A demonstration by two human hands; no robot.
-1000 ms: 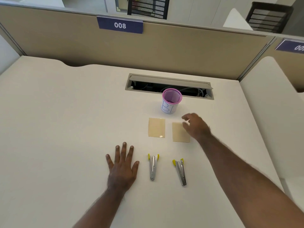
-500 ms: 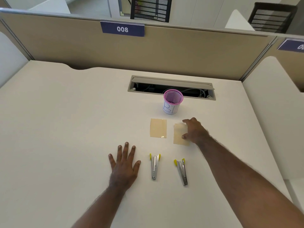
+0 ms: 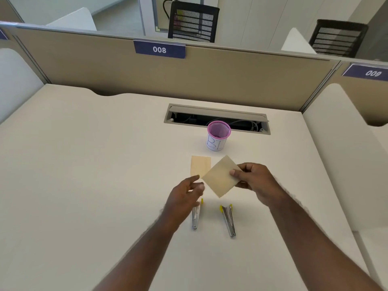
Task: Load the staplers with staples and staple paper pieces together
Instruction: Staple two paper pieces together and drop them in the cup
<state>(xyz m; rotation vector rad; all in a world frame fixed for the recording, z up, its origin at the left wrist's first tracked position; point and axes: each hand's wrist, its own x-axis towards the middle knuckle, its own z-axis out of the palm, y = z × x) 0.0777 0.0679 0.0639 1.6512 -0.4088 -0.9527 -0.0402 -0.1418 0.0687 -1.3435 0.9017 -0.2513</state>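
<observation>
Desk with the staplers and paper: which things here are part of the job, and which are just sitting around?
Part of the job:
left stapler
right stapler
held paper, pinched by the right hand
flat paper on the desk
left hand, reaching toward the held paper

Just sitting around:
pink mesh cup
cable slot
008 sign

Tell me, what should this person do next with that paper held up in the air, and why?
Probably bring the left hand in to take the lifted paper's free corner. The right hand pinches one edge, the left hand hovers open beside it, and both staplers lie untouched on the desk.
</observation>
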